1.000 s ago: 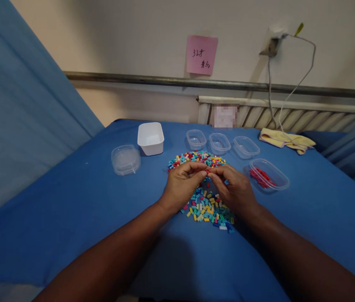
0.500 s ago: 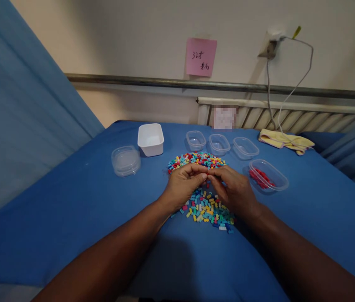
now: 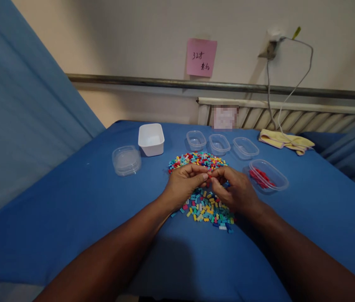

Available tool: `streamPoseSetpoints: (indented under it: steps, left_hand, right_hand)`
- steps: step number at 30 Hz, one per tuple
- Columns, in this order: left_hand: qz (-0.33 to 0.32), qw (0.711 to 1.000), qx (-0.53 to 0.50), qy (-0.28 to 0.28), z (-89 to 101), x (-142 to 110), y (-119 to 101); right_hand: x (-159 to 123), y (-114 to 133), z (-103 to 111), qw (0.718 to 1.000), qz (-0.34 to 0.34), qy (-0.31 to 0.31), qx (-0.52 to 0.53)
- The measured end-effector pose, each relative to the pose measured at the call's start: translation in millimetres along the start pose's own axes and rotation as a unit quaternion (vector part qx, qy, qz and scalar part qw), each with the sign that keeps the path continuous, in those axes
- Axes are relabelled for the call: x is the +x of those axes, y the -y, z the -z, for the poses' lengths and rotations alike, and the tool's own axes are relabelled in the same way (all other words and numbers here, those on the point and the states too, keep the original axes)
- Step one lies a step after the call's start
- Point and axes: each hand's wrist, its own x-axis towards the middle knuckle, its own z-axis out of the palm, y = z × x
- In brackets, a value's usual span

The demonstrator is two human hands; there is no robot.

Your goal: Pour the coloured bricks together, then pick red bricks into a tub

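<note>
Over a heap of small colourful toy building bricks (image 3: pixel 210 209), both my hands meet at the fingertips. My left hand (image 3: pixel 182 184) pinches a small red building brick (image 3: pixel 209 175) between thumb and fingers. From the other side, my right hand (image 3: pixel 238 191) has its curled index finger and thumb at the same brick; the fingers partly hide it. More mixed bricks (image 3: pixel 198 158) lie behind the hands. To the right of my right hand stands a clear plastic tub (image 3: pixel 279 182) with red bricks (image 3: pixel 260 178) inside.
Three clear tubs (image 3: pixel 196 146) stand in a row behind the heap. A white bin (image 3: pixel 151 149) and stacked clear lids (image 3: pixel 127 167) are at the left. A yellow cloth (image 3: pixel 286 140) lies back right. Blue sheeting (image 3: pixel 86 209) covers the table; a radiator (image 3: pixel 259 117) is behind.
My right thumb and index finger have parted slightly and shifted a little right, showing more of the red brick. My left hand stays almost still.
</note>
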Motion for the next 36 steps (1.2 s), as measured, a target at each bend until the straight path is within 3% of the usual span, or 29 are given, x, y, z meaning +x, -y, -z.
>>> streamPoseSetpoints:
  steps: [11,28,36]
  left_hand:
    - [0.072,0.995,-0.071,-0.016,2.6,-3,-5]
    - [0.090,0.979,-0.183,-0.027,-6.9,-7,-7]
    - [0.102,0.981,-0.166,-0.024,-6.0,-7,-9]
  right_hand:
    - [-3,1,-4,0.998,0.043,-0.008,-0.039]
    - [0,1,-3,0.994,0.076,-0.025,-0.068]
    - [-2,2,-3,0.997,0.053,-0.025,-0.056]
